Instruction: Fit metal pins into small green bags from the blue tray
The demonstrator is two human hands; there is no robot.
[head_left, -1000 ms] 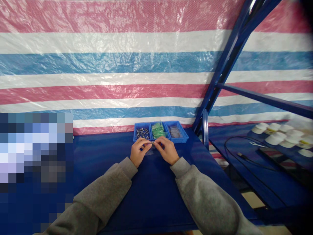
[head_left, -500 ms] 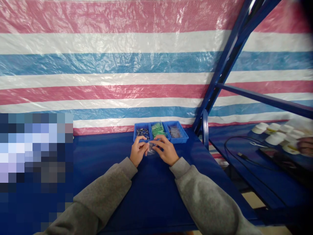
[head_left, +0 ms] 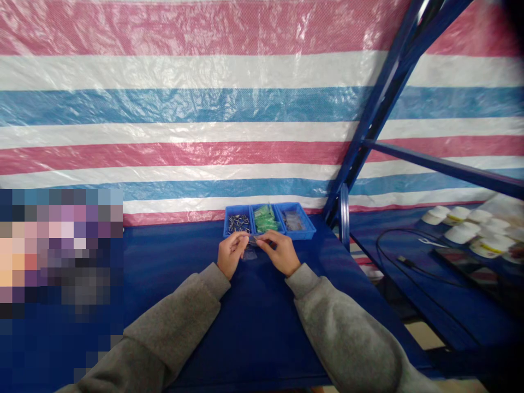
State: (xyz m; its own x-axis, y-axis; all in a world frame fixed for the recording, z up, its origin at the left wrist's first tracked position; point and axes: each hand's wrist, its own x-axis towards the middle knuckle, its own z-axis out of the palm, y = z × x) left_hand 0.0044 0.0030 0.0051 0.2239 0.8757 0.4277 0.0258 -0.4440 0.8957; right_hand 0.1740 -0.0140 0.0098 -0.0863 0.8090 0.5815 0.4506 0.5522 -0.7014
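Plastic, clear and thin, in both hands: small bag (head_left: 250, 254) just in front of the blue trays (head_left: 303, 235). Held in the left hand (head_left: 231, 255) by a narrow pinch, thumb pressed to bent fingers. Held likewise in the right hand (head_left: 280, 252), thumb and forefinger drawn together on the upper edge. Cannot tell its contents: too small and blurred. Nor certain, contact between its lower part and the blue table (head_left: 254, 327). Grey sleeves (head_left: 344, 322) down to both wrists.

Beyond the hands, three trays side by side: metal parts (head_left: 238, 222) at left, green packets (head_left: 266, 219) in the middle, clear packets (head_left: 293, 221) at right. Behind them, striped sheet (head_left: 204, 103) in red, white and blue. To the right, slanting blue post (head_left: 374, 109); past it, on a second table (head_left: 434, 292), white tubs (head_left: 460, 232) near a black cable (head_left: 405, 262).
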